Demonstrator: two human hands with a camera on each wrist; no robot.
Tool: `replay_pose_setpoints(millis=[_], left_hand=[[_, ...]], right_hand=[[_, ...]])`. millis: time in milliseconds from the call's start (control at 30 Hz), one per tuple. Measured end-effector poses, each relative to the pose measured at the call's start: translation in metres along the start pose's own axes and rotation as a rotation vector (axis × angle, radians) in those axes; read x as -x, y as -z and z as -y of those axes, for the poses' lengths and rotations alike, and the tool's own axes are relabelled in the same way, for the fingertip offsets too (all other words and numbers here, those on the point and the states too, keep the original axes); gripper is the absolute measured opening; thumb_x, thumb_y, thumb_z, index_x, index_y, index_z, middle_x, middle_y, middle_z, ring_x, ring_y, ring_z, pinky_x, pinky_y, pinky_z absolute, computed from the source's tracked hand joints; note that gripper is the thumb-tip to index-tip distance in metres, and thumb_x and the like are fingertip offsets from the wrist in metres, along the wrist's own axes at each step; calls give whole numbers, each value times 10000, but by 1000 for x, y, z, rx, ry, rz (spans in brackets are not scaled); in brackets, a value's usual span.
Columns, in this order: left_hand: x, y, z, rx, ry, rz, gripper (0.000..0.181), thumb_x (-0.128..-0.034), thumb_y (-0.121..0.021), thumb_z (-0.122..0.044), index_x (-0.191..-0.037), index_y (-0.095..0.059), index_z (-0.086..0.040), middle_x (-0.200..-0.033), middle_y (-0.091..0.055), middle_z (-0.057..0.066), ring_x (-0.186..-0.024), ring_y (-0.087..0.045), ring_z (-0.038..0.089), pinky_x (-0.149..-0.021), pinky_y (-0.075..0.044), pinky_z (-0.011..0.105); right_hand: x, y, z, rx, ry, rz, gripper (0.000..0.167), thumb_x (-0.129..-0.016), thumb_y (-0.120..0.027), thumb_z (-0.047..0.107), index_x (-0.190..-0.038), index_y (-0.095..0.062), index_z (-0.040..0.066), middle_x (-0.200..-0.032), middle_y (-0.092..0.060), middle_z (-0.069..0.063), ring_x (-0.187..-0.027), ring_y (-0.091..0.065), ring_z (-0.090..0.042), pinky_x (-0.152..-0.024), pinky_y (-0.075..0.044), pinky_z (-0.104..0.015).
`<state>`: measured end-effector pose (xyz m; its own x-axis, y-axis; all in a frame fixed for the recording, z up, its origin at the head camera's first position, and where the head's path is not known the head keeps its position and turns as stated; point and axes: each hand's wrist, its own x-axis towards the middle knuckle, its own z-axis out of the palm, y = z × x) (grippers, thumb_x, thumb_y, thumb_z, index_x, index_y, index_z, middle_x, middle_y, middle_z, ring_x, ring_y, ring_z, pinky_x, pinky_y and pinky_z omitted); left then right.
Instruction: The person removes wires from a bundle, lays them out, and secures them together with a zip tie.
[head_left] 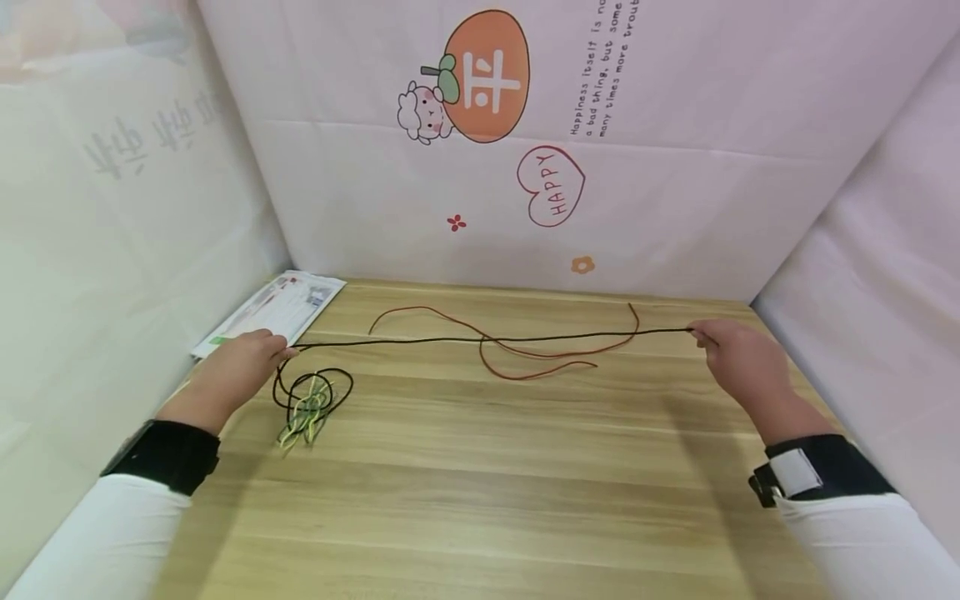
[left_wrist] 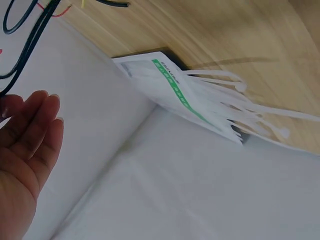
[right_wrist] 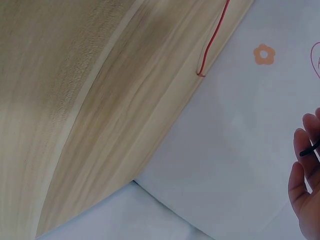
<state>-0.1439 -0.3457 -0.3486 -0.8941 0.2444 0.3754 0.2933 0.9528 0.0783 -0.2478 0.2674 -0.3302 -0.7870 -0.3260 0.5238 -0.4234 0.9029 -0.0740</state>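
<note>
A flat white packet (head_left: 281, 307) lies at the left of the head view, on the wooden table (head_left: 517, 500), behind your left hand (head_left: 238, 371). In the left wrist view, thin white strips (left_wrist: 240, 100) spread out at one end of it. You can't see all of what is inside.

Your arms reach up from the two bottom corners of the head view, in white sleeves (head_left: 105, 537) and black wrist bands (head_left: 176, 454). Your left hand is at the middle left, and your right hand (head_left: 738, 358) is at the middle right, well apart from it.

Both your hands pinch the black cord (head_left: 408, 342). It runs almost straight across the middle of the head view, from one hand to the other. Your right fingers hold it close to one end; the right wrist view shows that black tip against the fingers. At your left hand, more black cord drops down in loops, just below the grip, by a bunch of yellow and green strings (head_left: 306, 417).

A thin red cord (head_left: 555, 356) lies in curves on the table, near the back wall (head_left: 675, 208). The black cord crosses in front of it.
</note>
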Motion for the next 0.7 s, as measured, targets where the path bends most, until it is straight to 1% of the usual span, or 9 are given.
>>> replay_pose_setpoints(millis=[33,133,267,367,467,533,600,633,700], left_hand=[[0,0,0,1,-3,-9,302,-898,-660,-91,-658,-477,-87,-634,-426,33,-573,-444,218,-566,-428,425],[-1,0,-1,37,16,-23,197,-907,-640,-54,-735,-546,-36,-676,-518,84,-626,-530,284,-607,-449,461],[-3,5,-1,76,67,-59,51,-919,-593,-6,-872,-576,7,-721,-581,125,-678,-576,325,-638,-447,493],[-3,8,0,59,93,-87,59,-934,-568,-3,-878,-550,-1,-675,-537,102,-631,-546,306,-608,-436,493],[-5,9,1,28,132,-74,93,-957,-530,-12,-866,-517,-4,-674,-529,130,-629,-556,339,-583,-437,514],[-5,11,3,16,185,-41,90,-970,-497,-11,-882,-503,5,-722,-555,187,-678,-574,393,-585,-443,536],[-3,12,6,0,231,-34,59,-965,-459,20,-934,-507,36,-809,-577,261,-754,-579,454,-617,-453,562],[-2,12,8,-1,253,-37,69,-966,-450,25,-958,-514,48,-856,-583,284,-790,-577,474,-639,-455,571],[3,13,12,-7,272,-59,108,-954,-446,46,-1002,-540,68,-924,-590,315,-850,-574,503,-675,-459,590]], right_hand=[[0,0,0,2,0,5,158,-867,-647,14,-1016,-698,1,-882,-697,-227,-634,-618,-388,-459,-423,-489],[1,1,0,-2,-10,25,170,-871,-640,10,-1030,-695,-9,-925,-690,-242,-667,-624,-398,-469,-430,-483],[3,3,-2,-11,-32,40,180,-872,-628,-2,-1041,-686,-21,-956,-683,-254,-711,-631,-416,-489,-444,-491],[2,4,-4,-15,-38,38,176,-882,-620,4,-1044,-682,-21,-920,-690,-240,-718,-635,-410,-497,-449,-497],[0,3,-6,-23,-30,12,162,-889,-616,10,-1036,-682,-12,-882,-691,-234,-688,-627,-404,-472,-431,-495],[-1,4,-7,-28,-30,0,162,-900,-610,14,-1043,-680,-11,-891,-687,-247,-678,-622,-412,-458,-419,-490],[0,6,-9,-32,-51,4,174,-914,-594,19,-1065,-675,-13,-912,-682,-257,-672,-615,-416,-452,-409,-488],[0,7,-11,-33,-68,7,183,-921,-587,22,-1080,-670,-19,-922,-680,-261,-677,-612,-423,-453,-407,-490],[3,10,-14,-37,-103,31,194,-938,-575,35,-1102,-658,-24,-935,-678,-260,-696,-611,-428,-459,-407,-485]])
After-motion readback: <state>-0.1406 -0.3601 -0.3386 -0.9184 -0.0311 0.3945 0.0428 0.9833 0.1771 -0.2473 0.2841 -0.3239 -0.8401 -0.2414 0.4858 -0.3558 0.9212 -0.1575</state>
